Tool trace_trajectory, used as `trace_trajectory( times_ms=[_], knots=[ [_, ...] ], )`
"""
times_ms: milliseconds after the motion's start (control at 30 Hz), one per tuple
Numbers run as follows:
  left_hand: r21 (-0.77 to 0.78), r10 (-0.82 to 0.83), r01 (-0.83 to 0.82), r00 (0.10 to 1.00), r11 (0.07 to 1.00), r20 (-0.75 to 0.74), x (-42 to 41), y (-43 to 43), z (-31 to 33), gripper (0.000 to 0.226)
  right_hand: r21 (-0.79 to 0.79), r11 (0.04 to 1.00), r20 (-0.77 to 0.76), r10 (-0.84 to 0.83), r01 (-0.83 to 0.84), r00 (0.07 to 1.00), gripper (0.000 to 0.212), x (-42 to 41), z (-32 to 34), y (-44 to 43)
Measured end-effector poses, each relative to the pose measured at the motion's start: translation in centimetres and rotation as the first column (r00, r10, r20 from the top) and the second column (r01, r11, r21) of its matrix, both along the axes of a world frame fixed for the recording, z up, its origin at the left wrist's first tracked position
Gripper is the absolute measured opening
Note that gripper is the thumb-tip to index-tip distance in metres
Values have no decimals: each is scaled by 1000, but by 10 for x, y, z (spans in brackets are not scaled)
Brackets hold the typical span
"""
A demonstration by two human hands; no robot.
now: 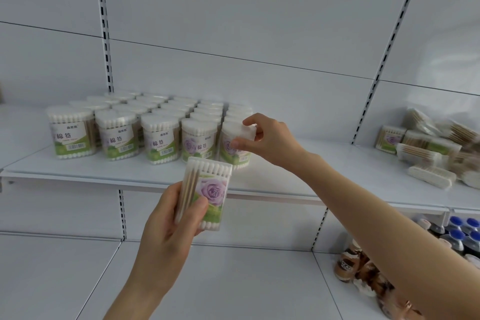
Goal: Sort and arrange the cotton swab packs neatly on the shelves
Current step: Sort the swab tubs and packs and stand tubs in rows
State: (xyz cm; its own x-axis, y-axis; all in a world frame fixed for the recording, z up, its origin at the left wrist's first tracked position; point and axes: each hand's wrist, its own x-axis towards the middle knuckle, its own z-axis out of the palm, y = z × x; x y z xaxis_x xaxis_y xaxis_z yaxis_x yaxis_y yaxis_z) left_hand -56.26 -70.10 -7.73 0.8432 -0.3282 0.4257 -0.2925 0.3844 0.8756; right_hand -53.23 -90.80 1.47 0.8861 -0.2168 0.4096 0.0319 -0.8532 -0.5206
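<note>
A white shelf (298,161) runs across the middle, cut off at both side edges, with a slotted white back wall (233,21) behind it. A lower shelf (207,280) fills the bottom from 7 to 5 o'clock.

On the upper shelf at about 10 o'clock stands a block of upright cotton swab packs (145,122), clear tubs with white swab tips at top and bottom and green labels, some with a purple rose. They stand in tidy rows, five across the front; the back rows show only their lids, and the small label print is too fine to read.

At 3 o'clock a loose pile of packs (436,148) lies tumbled on its sides, blurred and cut by the right edge, so no count is possible. At 4 o'clock on the lower shelf are brown bottles (363,273) and blue-capped bottles (462,231), partly behind the right forearm and cut by the frame.

The left hand (166,228), near 6 o'clock, is closed around a held pack (207,192), thumb across the rose label and fingers behind; it is upright, in front of the shelf edge and off the shelf.

The right hand (267,138), just right of centre, pinches the lid of the front-row pack (235,145) at the right end of the front row, thumb on its front face, fingers curled over the top. This pack stands on the shelf, its rose label partly hidden by the thumb.
</note>
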Motion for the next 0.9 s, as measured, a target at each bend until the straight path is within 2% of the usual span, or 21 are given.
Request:
trace_trajectory(
  times_ms=[100,167,267,333,467,567,633,700,733,800,867,900],
  knots=[
    [-14,-33,33,999,999,-34,0,-1,-1,44,13,1000,2,-6,6,1000,61,-5,2,-1],
    [-32,-104,102,992,994,-64,2,-2,0,43,62,998,58,-33,30,998,56,-12,7,-3],
    [-62,-185,181,980,981,-71,5,-10,8,42,182,983,166,-50,19,985,28,-27,18,-6],
    [-49,-221,219,975,975,-39,4,-20,18,36,261,963,151,22,-61,988,12,-41,24,-5],
    [-62,-282,280,959,958,-36,3,-50,33,27,366,910,87,172,-192,981,24,-69,31,-8],
    [-90,-288,281,954,955,-80,2,-76,40,33,374,904,42,206,-206,978,42,-84,34,-19],
    [-59,-273,269,959,961,-74,0,-95,43,29,356,916,21,191,-186,981,45,-92,35,-30],
    [42,-210,211,977,977,-24,-1,-114,45,30,348,924,29,161,-161,986,35,-95,36,-44],
    [130,-135,129,990,983,43,1,-123,45,35,356,922,44,143,-149,989,28,-94,37,-52],
    [312,25,-111,963,944,268,5,-135,45,47,385,917,93,77,-107,993,16,-88,39,-73],
    [491,23,-311,861,814,508,10,-144,45,54,393,918,131,-12,-41,991,19,-74,41,-97],
    [600,-53,-389,809,699,585,12,-149,46,53,386,922,134,-49,-7,990,23,-62,41,-108]
  ],
)
